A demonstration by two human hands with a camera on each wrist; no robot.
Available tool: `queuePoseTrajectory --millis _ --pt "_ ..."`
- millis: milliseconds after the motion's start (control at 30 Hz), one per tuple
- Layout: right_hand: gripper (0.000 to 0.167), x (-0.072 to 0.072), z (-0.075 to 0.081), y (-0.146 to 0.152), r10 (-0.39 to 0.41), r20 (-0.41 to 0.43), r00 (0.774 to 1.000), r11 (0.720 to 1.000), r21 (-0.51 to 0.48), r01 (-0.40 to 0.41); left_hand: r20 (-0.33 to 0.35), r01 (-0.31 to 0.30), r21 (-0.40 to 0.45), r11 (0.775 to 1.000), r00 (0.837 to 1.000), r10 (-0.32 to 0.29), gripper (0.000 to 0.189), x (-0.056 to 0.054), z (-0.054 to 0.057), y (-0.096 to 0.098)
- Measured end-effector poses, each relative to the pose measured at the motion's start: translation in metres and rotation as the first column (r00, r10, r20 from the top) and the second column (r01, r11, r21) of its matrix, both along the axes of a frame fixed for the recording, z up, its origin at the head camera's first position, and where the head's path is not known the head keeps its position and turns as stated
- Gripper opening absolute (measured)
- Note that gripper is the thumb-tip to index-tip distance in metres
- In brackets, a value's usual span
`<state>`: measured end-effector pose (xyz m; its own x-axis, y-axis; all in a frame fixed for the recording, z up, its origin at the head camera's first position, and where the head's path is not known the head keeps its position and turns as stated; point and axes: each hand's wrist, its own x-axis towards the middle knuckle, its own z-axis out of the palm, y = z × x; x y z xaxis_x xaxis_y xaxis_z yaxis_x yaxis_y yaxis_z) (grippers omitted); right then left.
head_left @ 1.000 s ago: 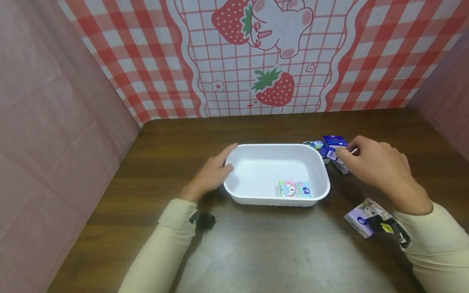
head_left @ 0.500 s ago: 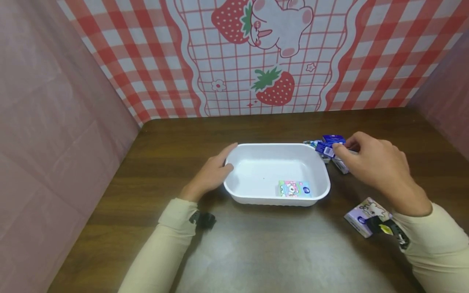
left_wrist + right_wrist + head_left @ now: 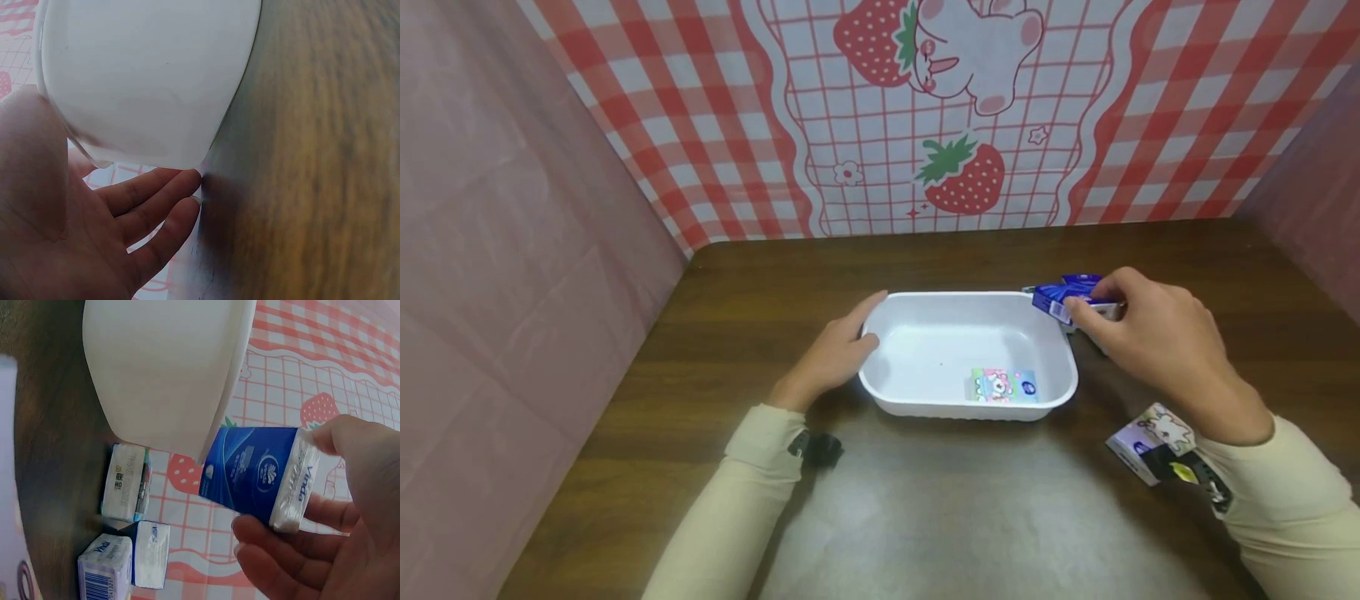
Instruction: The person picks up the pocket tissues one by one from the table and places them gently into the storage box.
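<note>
My left hand [image 3: 827, 358] holds the left end of a white plastic basin [image 3: 925, 354], its thumb over the rim and the other fingers along the outer wall. A pink, green and blue tissue pack [image 3: 992, 387] lies flat inside, toward the front right. Pinched between the thumb and fingers of my right hand [image 3: 1168, 346] is a blue Vinda tissue pack [image 3: 250, 469]. It is off the table, close to the basin's back right corner. In the right wrist view, a white-sided pack [image 3: 125, 481], another narrow pack [image 3: 152, 553] and a lilac pack [image 3: 103, 569] stand below it.
A purple tissue pack with a cartoon print [image 3: 1138, 442] lies on the brown wooden table [image 3: 925, 500], partly hidden by the right wrist strap. Behind the table hangs a red-and-white checked cloth [image 3: 700, 117] with strawberries. Pinkish curtains [image 3: 497, 250] flank both sides.
My right hand has lifted the blue tissue pack and carried it a little left, toward the basin's back right corner. The left hand and the basin have stayed in place.
</note>
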<state>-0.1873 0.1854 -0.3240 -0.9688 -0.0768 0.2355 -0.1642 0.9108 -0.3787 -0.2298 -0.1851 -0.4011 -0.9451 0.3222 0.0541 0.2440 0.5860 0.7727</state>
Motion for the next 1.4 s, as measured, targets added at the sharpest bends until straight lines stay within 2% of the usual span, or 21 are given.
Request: queuePoseTrajectory --millis 267,500,800,1133,1400 --pt "0.054 0.0 -0.003 -0.004 0.061 -0.065 0.996 0.998 -0.001 -0.061 0.002 0.002 0.003 1.0 1.0 -0.002 0.061 0.0 0.001 0.0" --pt "0.052 0.001 -0.005 -0.006 0.058 -0.071 0.996 0.998 0.003 -0.058 0.008 0.005 0.004 1.0 1.0 -0.005 0.061 0.002 0.002 0.0" --pt "0.051 0.002 -0.007 -0.009 0.103 -0.093 0.99 0.995 0.014 -0.102 0.019 -0.014 -0.001 1.0 1.0 0.014 0.061 0.001 0.002 0.0" --pt "0.049 0.002 -0.01 -0.014 0.148 -0.073 0.986 0.989 0.021 -0.146 0.024 -0.012 0.001 1.0 1.0 0.012 0.061 0.002 0.001 0.0" --pt "0.047 -0.001 -0.014 -0.019 0.22 -0.064 0.973 0.974 0.067 -0.216 0.022 -0.018 -0.003 1.0 1.0 0.018 0.061 0.002 0.002 0.0"
